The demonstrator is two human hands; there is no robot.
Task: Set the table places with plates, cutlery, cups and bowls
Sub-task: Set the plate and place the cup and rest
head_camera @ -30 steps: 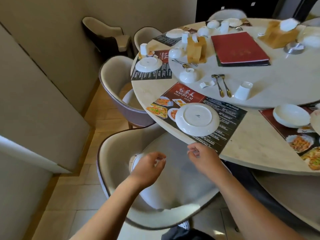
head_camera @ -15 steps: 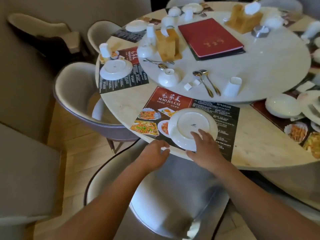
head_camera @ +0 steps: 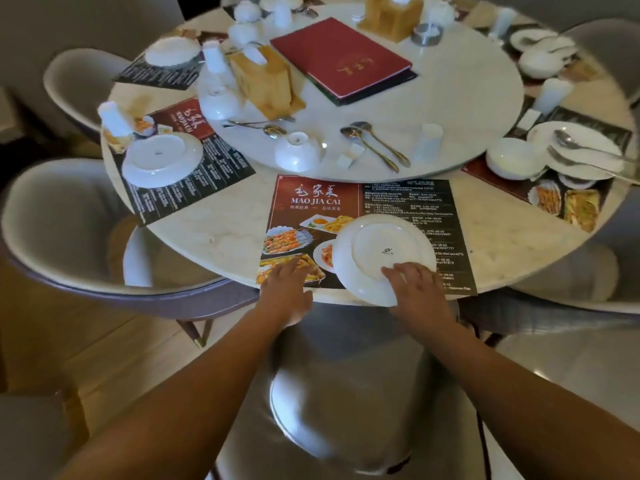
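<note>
Head view: presses right hand [head_camera: 420, 292], fingers flat and ungripping, onto upturned white plate [head_camera: 377, 251] on the placemat [head_camera: 398, 199] at near edge of the table [head_camera: 214, 233]. Lays left hand [head_camera: 285, 292] open on the placemat just beside. Farther right, spoon [head_camera: 568, 140] lying in second plate [head_camera: 588, 161]; inverted bowl [head_camera: 298, 152] on the turntable [head_camera: 450, 98].

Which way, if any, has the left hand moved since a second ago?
Yes. The left hand moved forward, from over the chair onto the near left corner of the placemat.
</note>
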